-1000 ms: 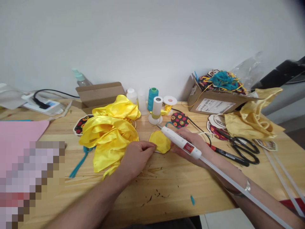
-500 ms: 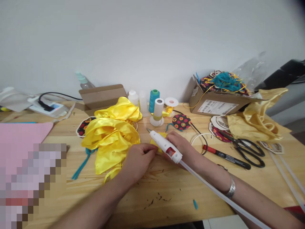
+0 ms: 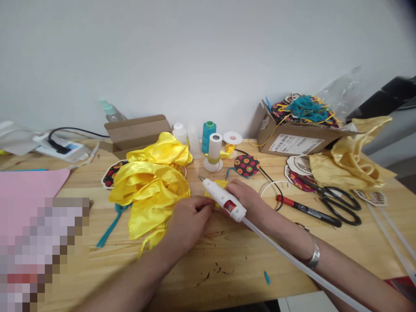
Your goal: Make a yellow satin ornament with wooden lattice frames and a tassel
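Note:
My right hand (image 3: 245, 197) is closed around a white hot glue gun (image 3: 216, 194), its metal nozzle aimed up and left. A long translucent glue stick (image 3: 292, 259) runs out of the gun's back end, over my right forearm. Under the gun lies a small yellow fabric piece (image 3: 222, 183), partly hidden. My left hand (image 3: 190, 219) pinches this piece's near edge between thumb and forefinger, close to my right fingers. Bunched yellow satin fabric (image 3: 152, 182) lies just left of my left hand.
Scissors (image 3: 336, 201) and a red-and-black marker (image 3: 308, 211) lie to the right, before gold fabric (image 3: 338, 169). Behind stand a teal thread cone (image 3: 208, 138), a white spool (image 3: 214, 149) and a cardboard box (image 3: 292, 138). A patterned disc (image 3: 247, 165) lies near a black cable.
The view shifts very slightly. Both hands, the glue gun and the yellow piece keep almost the same places.

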A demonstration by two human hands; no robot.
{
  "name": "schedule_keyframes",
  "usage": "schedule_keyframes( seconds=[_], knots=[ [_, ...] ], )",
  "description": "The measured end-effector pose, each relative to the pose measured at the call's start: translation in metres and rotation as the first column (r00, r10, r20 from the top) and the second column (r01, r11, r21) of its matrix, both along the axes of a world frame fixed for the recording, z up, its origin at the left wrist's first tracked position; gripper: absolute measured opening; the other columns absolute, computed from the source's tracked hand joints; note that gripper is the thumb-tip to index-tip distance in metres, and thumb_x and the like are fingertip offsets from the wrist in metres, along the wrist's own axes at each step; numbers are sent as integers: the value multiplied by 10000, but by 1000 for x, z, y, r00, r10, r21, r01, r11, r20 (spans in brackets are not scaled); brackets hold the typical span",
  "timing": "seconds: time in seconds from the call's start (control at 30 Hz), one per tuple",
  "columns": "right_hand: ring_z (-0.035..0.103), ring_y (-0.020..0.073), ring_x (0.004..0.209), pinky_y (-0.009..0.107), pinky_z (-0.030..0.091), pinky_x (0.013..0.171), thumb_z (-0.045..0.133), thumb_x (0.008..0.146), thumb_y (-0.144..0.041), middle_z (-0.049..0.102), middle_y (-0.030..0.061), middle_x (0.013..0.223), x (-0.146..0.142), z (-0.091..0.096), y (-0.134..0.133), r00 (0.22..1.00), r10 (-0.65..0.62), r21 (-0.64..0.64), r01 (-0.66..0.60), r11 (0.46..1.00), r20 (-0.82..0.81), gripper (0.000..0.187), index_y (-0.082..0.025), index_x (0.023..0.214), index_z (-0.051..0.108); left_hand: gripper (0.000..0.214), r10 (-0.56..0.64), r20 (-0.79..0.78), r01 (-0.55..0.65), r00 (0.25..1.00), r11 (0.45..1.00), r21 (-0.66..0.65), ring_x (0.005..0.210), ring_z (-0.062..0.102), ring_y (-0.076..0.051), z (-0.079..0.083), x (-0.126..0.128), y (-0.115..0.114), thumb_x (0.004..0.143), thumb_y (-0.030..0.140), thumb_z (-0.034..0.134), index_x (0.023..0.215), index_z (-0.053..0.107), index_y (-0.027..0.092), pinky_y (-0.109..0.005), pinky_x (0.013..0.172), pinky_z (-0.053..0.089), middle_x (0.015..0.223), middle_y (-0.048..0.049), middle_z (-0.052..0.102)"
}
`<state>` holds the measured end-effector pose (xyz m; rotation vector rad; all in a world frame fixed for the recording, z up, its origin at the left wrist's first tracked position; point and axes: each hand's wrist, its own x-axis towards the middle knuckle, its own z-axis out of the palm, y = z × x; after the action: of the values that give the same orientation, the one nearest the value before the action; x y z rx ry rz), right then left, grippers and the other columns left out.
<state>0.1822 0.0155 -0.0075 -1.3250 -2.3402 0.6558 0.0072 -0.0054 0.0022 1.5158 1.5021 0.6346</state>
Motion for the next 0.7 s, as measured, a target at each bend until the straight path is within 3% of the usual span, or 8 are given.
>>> schedule_keyframes(
  seconds=[0.7],
  knots=[
    [438,134,643,235,271,558,594,717,-260,499,17,744,-3,2,3,997,-47,-136,55,989,55,106,-175,729,533,244,6,4,-7,1000,999,46,872,670,-184,-4,0,-4,780,214,524,891,740,232,-301,825,481,908,20,753]
  ],
)
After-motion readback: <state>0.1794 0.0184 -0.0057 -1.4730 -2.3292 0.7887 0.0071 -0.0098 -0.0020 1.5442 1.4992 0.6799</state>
